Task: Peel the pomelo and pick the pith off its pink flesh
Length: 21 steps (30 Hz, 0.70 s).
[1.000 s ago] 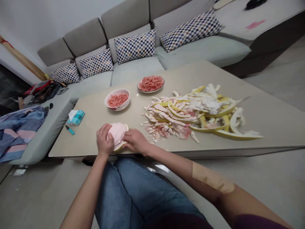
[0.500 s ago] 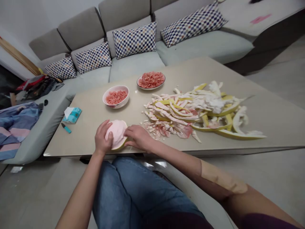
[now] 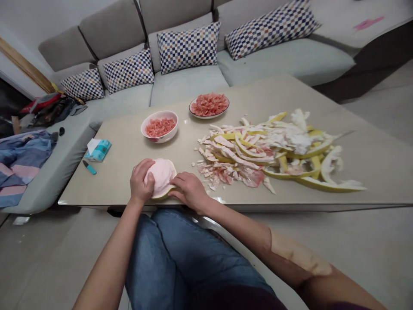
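Observation:
A partly peeled pomelo (image 3: 161,174), pale pink on top with yellow-green rind below, sits near the table's front edge. My left hand (image 3: 142,180) wraps round its left side, thumb across the front. On the right, the fingers of my right hand (image 3: 189,189) pinch the edge of the rind where it parts from the fruit. A white bowl (image 3: 167,137) of pink pomelo flesh stands behind the fruit. Farther back, a dark-rimmed plate (image 3: 209,116) holds a heap of pomelo pieces (image 3: 209,104).
A wide pile of peel (image 3: 245,148) with pith and membrane scraps covers the table right of my hands. To the left lie a blue tissue pack (image 3: 98,150) and a small turquoise-handled knife (image 3: 90,168). A sofa (image 3: 190,85) with checked cushions runs behind the table (image 3: 119,187).
The whole view has shifted slightly. Both hands keep their hold on the pomelo, and the rind on its right side looks pulled a little outward.

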{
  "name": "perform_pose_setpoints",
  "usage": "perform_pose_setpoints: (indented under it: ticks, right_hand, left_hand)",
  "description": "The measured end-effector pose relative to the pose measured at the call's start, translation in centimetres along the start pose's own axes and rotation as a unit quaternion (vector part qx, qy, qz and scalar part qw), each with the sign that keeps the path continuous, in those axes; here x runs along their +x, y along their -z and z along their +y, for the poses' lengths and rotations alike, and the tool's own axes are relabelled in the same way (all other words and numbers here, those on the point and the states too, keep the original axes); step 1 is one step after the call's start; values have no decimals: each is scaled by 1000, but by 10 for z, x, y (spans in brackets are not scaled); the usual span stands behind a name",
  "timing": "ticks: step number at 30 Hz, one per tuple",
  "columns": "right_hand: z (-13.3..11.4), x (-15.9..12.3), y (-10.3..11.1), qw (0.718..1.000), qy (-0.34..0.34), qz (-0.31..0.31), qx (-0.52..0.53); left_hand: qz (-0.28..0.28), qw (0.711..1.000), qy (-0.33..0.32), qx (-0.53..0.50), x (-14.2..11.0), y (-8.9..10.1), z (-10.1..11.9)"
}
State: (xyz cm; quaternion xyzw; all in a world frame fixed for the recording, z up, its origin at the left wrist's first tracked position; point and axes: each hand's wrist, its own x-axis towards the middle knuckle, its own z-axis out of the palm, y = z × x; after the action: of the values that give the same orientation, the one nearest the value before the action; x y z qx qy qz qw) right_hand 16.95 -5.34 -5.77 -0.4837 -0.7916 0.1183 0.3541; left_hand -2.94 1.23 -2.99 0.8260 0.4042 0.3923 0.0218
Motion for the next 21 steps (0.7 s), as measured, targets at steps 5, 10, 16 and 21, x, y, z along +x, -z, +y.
perform_pose_setpoints:
  ticks: [5, 10, 16, 21]
  right_hand:
    - [-2, 2, 2, 1000, 8, -25, -1]
    - [-15, -3, -4, 999, -22, -6, -44]
    - [-22, -9, -30, 995, -56, 76, 17]
    - [-18, -11, -35, 992, -48, 98, 63]
  left_hand:
    - [5, 1000, 1, 2, -1, -1, 0]
    - [7, 1000, 17, 10, -2, -2, -2]
    - [20, 1000, 7, -1, -5, 0, -5]
    - [15, 1000, 14, 12, -4, 2, -5]
